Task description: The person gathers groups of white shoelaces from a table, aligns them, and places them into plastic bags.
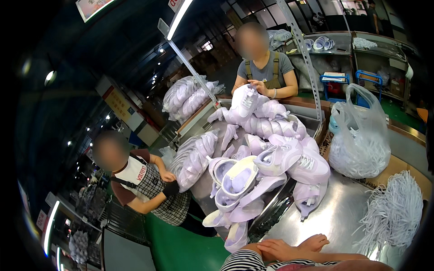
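Observation:
My forearms are crossed at the lower edge. My right hand (273, 249) lies fairly flat over my left arm near the striped sleeve (242, 261), holding no object. Past my right forearm, my left hand (315, 242) shows with its fingers loosely stretched out and nothing in it. Both are at the near edge of the metal tabletop (289, 230). Closest in front is a pale lilac lace-up shoe (312, 194), toe toward me, at the side of a big heap of similar shoes. Within that heap, one shoe with a cream lining (239, 176) has its opening facing up.
White laces (391, 212) lie bundled at right, near a clear plastic bag (359, 147) of more laces. A person across the table (271, 72) handles a shoe; another person (153, 185) stands at left by plastic-wrapped shoes (196, 156). A perforated metal post (305, 58) rises behind the heap.

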Demonstrator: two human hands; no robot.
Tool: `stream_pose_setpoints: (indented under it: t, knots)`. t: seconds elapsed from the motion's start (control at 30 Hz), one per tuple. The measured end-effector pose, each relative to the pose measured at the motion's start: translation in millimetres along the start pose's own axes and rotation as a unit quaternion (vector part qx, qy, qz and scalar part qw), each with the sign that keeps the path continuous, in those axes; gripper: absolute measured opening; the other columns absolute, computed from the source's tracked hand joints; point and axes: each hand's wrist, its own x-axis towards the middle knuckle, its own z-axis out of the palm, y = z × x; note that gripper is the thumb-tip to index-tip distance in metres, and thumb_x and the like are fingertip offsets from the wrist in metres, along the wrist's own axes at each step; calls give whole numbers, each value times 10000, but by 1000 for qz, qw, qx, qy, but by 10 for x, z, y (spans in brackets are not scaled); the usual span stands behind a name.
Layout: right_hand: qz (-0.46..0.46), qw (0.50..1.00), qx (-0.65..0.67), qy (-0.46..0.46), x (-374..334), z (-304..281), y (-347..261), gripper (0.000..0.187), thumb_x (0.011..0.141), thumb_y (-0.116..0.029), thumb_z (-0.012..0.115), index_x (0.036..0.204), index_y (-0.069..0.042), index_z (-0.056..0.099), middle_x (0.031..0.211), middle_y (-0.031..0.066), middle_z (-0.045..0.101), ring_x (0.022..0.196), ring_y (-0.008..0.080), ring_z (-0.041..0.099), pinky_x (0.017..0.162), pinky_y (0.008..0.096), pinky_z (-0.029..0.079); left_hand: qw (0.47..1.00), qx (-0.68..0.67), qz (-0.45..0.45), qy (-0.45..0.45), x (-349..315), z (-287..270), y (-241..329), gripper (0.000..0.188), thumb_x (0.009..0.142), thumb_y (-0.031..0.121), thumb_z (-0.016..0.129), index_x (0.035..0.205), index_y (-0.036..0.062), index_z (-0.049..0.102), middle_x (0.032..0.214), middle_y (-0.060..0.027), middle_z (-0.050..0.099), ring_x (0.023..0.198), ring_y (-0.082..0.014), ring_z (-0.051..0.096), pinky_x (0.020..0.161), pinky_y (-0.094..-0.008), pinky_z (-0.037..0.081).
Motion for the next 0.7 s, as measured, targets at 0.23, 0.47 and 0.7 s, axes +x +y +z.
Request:
stream_pose_setpoints:
  t: [0.23,0.47,0.7]
  knots:
    - [-15,999,35,18,7,205,128,473,941,-186,455,1389,-50,396,1308,202,478,1143,338,503,954,414,401,1000,11,15,18,-14,-69,12,284,764,-25,568,1042,30,544,922,-122,527,832,-291,525,731,-366,441]
    - [35,990,136,-17,-124,440,302,414,942,-213,457,1315,-33,474,1208,235,540,1083,366,541,939,390,420,999,29,10,12,11,-100,64,297,757,-27,570,1047,29,549,924,-117,526,837,-285,526,733,-363,440]
    - [56,983,172,-22,-227,530,327,438,939,-217,470,1313,10,460,1283,225,512,1173,339,514,1013,361,388,999,34,12,8,12,-110,55,314,744,-23,568,1054,28,551,939,-117,531,857,-287,527,756,-363,439]
